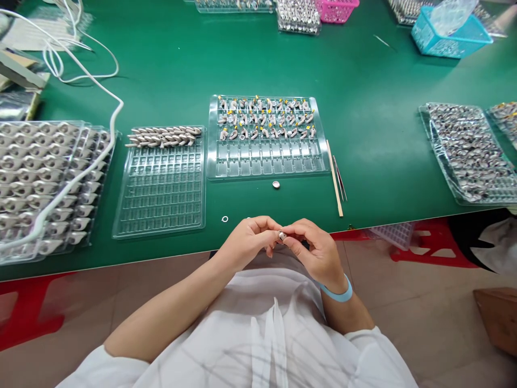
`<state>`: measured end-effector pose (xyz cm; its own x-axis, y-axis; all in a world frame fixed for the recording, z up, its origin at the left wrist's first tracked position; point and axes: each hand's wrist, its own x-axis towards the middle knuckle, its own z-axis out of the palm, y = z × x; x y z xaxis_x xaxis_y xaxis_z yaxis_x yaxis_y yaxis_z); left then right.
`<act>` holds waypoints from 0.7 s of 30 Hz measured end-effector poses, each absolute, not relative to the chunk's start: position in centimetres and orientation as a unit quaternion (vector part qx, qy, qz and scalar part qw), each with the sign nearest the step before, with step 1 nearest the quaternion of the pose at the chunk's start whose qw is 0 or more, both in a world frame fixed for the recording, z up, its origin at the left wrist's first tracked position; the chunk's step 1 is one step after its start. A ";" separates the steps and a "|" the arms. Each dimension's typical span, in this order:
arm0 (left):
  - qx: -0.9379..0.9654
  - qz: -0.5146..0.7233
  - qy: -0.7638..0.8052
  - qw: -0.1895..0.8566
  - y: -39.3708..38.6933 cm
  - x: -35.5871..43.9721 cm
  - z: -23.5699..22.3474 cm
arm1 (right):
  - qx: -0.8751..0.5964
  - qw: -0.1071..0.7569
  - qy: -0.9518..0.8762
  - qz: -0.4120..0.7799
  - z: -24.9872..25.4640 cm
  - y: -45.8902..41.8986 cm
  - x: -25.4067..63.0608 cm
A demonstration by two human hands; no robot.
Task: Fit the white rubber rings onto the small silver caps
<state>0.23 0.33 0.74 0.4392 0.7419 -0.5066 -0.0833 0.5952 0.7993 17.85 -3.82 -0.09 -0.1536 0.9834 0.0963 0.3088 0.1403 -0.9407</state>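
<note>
At the front edge of the green table, my left hand (258, 237) and my right hand (313, 245) meet. Between their fingertips they pinch a small silvery metal part (281, 235); its exact kind is too small to make out. A round metal cap-like piece (276, 185) lies on the table just beyond my hands. To the left of them rests a small white ring (225, 219). Farther back, a clear plastic tray (266, 170) carries rows of small metal parts with yellow bits, its front rows bare.
Left stands another clear tray (159, 199) with metal pieces along its back, beside stacked trays (48, 183) of larger parts under a white cable (115, 116). Tweezers (339, 178) and a wooden stick (334, 180) lie right. Blue basket (452, 40) and loaded tray (464, 151) are farther right.
</note>
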 end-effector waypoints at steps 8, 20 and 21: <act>0.424 0.243 0.428 0.760 0.5 -0.5 1.2 | -0.507 0.409 -0.645 0.398 -0.1 -3.8 18.1; 0.443 0.226 0.437 0.750 0.3 -0.8 1.0 | -0.502 0.405 -0.658 0.388 -0.2 -3.6 18.3; 0.435 0.227 0.441 0.752 0.4 -0.8 1.1 | -0.502 0.407 -0.658 0.387 -0.1 -3.6 18.2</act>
<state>-0.80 0.37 1.07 0.5079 0.7252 -0.4649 0.0413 0.5186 0.8540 18.25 -3.62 -0.14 -0.1650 0.9754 0.1463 0.3459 0.1961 -0.9175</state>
